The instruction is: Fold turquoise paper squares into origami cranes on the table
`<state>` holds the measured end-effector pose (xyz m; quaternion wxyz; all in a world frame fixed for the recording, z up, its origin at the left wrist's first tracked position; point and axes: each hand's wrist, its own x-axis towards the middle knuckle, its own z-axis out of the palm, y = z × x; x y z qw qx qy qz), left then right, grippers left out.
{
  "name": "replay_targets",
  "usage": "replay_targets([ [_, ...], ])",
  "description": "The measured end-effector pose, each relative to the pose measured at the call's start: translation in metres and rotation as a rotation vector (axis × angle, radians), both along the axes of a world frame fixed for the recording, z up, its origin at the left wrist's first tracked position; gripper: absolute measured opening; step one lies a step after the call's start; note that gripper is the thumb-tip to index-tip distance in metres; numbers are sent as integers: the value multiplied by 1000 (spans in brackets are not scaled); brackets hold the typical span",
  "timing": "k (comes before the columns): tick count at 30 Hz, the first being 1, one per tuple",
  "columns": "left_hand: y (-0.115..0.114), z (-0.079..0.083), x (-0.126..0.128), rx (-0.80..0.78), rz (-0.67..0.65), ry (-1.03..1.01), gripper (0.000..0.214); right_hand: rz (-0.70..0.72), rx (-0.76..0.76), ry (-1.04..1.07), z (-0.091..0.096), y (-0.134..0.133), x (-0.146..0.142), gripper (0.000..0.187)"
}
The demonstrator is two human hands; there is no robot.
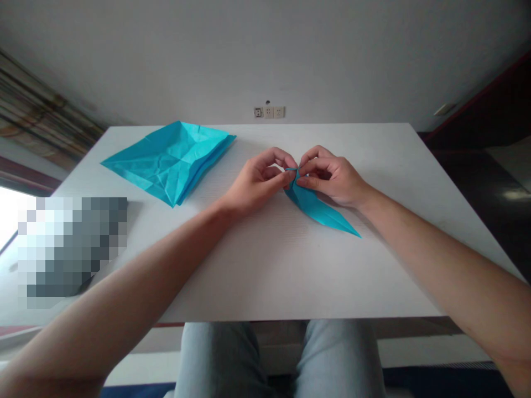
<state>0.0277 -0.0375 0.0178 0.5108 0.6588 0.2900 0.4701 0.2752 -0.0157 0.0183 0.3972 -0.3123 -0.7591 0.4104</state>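
Note:
A small blue folded paper piece (321,211) lies on the white table (265,265), its long pointed end reaching toward the near right. My left hand (259,182) pinches the paper's upper end from the left with curled fingers. My right hand (329,177) pinches the same end from the right, thumb and fingertips pressed together on it. The two hands meet at the paper's top, which they partly hide.
A stack of creased blue paper sheets (170,160) lies at the table's far left. A blurred-out grey object (70,249) sits at the near left edge. A wall with sockets (269,112) stands behind the table. My knees (282,359) show below the front edge.

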Motion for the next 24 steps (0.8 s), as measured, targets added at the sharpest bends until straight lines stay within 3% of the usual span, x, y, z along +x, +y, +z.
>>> replay_targets([
  [5,0,1,-1,-1,-24,-14,47,-14,10,6,2,-1,0,49],
  [14,1,-4,-2,58,77,-3,43,-38,35,16,3,-1,0,48],
  [24,-1,2,-2,52,98,2,33,-53,50,30,1,-1,-1,52],
])
